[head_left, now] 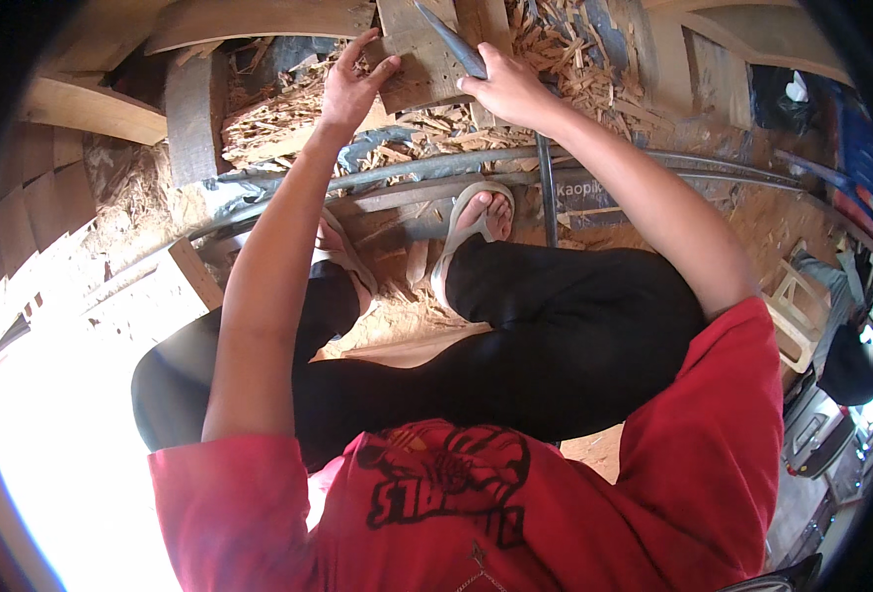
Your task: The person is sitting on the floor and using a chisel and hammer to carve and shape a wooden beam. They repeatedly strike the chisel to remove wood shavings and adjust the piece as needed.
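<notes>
At the top middle, my right hand (513,93) is closed around a dark grey, tapered tool (448,37). Its narrow tip points up and to the left; its exact kind I cannot make out. Beneath the tool lies a flat, weathered wooden board (415,71) with small dark holes. Beside that board's left edge is my left hand (348,91), with thumb and fingers spread apart. The thumb tip reaches the board's edge, though whether it presses on it is unclear.
Wood chips (283,113) cover the ground around the board. A curved plank (259,24) lies at the upper left. Long dark pipes (407,173) run across in front of my sandalled feet (476,222). A pale wooden stool (799,314) and a person's dark clothing (844,370) appear at right.
</notes>
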### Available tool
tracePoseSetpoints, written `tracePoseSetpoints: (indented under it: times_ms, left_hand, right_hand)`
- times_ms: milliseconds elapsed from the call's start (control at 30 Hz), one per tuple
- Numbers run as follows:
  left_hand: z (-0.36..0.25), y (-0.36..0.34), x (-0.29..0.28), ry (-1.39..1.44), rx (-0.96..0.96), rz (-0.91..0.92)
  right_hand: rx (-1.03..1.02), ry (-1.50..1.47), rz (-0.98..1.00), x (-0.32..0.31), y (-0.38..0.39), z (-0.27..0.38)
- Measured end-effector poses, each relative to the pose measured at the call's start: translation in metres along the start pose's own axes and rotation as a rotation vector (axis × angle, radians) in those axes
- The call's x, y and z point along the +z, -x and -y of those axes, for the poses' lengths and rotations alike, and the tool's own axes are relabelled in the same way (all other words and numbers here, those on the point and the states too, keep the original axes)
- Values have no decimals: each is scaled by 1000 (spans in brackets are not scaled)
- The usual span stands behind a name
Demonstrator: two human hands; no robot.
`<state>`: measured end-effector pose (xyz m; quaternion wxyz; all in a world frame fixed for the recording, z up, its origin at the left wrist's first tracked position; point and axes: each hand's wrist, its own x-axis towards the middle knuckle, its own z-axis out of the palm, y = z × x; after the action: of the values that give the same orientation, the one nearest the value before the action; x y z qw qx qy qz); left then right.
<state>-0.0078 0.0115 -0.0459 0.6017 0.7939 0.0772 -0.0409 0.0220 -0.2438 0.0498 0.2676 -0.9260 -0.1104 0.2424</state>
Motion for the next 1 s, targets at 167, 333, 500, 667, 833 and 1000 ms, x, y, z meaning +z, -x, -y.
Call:
tracePoseSetpoints:
  times_ms: [167,333,500,667,833,1000]
  left_hand:
    - [-4,-1,2,-12,7,27]
    - [-4,3,5,-393,118,-36]
    - [1,11,14,-620,418,-121]
    - [0,16,20,-771,338,-93]
    - [-7,18,24,-769,285,-102]
    - [-10,18,30,-806,233,-86]
  right_hand:
    - [74,-15,150,8,-8,-5]
    - [-27,23,65,19,-10,-3]
    - [-8,52,99,26,-12,-7]
    - [-24,105,82,28,-12,-4]
    - [-28,83,94,25,-13,-2]
    - [-19,73,117,22,-10,4]
